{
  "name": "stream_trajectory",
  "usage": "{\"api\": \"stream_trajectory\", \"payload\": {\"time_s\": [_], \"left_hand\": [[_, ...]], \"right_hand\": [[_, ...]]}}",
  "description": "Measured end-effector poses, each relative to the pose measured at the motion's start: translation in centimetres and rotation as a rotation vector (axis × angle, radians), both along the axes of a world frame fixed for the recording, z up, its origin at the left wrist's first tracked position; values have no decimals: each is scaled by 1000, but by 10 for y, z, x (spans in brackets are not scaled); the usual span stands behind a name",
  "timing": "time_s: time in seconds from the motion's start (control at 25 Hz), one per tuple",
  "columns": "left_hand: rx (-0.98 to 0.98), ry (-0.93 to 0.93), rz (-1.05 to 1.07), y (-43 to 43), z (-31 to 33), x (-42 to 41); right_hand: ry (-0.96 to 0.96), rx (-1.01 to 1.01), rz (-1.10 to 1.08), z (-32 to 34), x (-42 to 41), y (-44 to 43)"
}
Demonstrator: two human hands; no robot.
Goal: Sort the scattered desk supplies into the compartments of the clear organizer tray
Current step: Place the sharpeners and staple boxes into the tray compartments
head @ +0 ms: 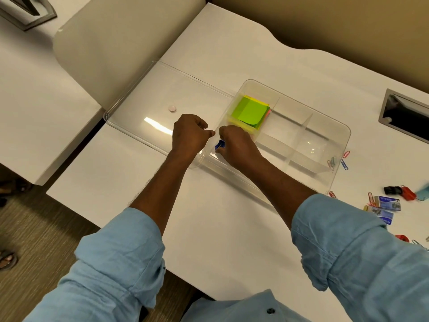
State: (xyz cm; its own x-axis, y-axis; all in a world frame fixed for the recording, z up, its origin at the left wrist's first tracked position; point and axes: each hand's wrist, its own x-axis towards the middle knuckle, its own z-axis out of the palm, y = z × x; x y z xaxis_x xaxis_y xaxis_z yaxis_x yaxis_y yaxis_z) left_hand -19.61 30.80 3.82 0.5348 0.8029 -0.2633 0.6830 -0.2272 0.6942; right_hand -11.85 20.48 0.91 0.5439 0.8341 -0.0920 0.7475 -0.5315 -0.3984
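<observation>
early stage. only the green sticky notes (249, 111) sit in the tray (347, 138), in the far left compartment; the other compartments look bare. right hand (236, 145) is at the near left compartment, fingers pinching a small blue clip (220, 144) just inside the wall. left hand (189, 133) is beside it, fingers curled, can't tell if it holds anything. left to sort on the bench (232, 217), right of the tray: paper clips (344, 162), staple boxes (388, 203), binder clips (399, 191).
</observation>
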Motion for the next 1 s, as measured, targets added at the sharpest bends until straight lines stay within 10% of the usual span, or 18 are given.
{"api": "stream_trajectory", "payload": {"time_s": [0.48, 1.0], "left_hand": [[214, -215, -106, -68, 37, 22], [275, -222, -532, -222, 16, 51]], "right_hand": [[26, 464, -350, 40, -7, -84], [-118, 298, -604, 22, 6, -232]]}}
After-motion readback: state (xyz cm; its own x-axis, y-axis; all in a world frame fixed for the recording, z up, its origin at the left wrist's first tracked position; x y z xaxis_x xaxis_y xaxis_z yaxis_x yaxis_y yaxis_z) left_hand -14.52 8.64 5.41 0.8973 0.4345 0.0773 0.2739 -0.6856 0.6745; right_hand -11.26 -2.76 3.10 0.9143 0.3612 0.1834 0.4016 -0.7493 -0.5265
